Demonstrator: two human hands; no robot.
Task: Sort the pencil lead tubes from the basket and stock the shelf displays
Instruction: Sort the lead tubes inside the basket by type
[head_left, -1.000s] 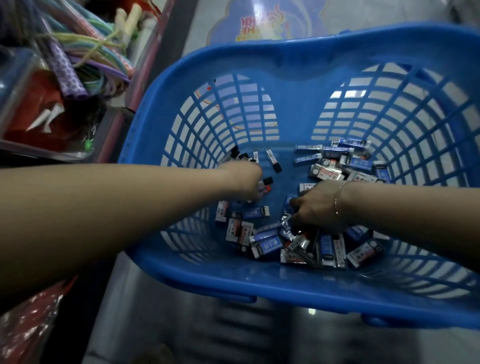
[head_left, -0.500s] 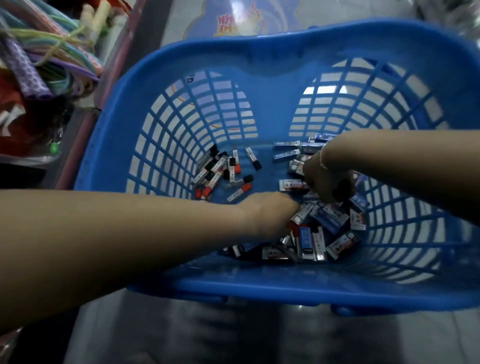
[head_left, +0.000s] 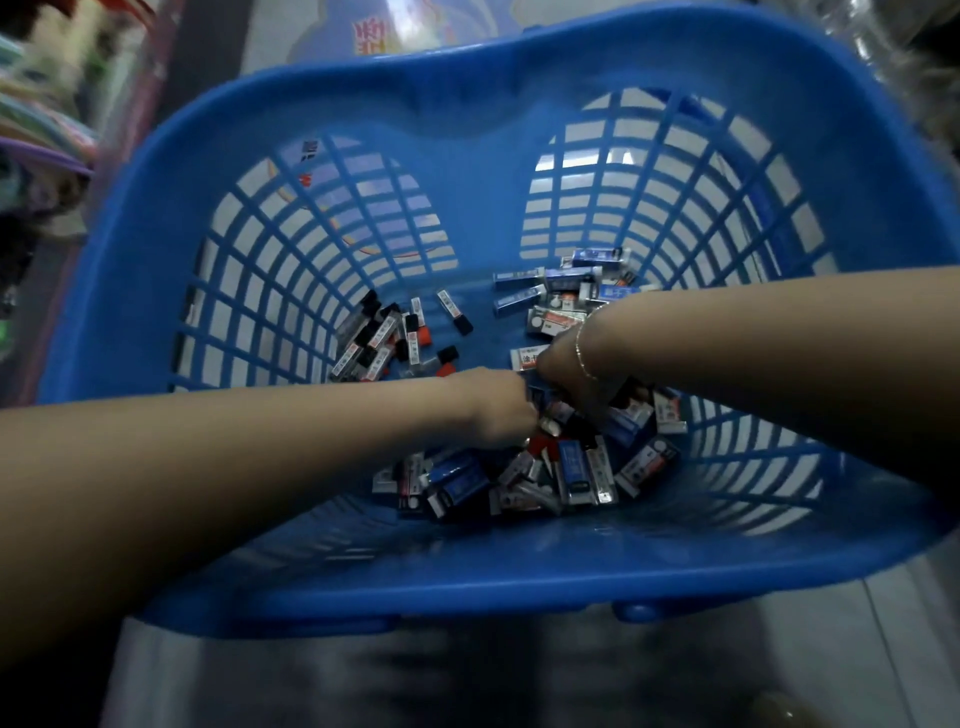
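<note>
Both hands are down among the lead tubes in the bottom of the blue basket (head_left: 498, 577), almost touching each other. Fingers of the left hand (head_left: 501, 410) point down into the heap and are hidden behind its back, so I cannot tell whether they hold a tube; the right hand (head_left: 576, 379), with a thin bracelet (head_left: 584, 353) at the wrist, is just as unclear.

Three groups lie on the basket floor: slim clear tubes with black or red caps (head_left: 384, 338) at the left, flat blue cases (head_left: 556, 283) at the far side, and a mixed heap (head_left: 524, 478) at the near side under the hands.

These tubes look light, stiff and smooth, likely slippery. A pinch across the long sides should hold best, away from the cap, which might pop off.
</note>
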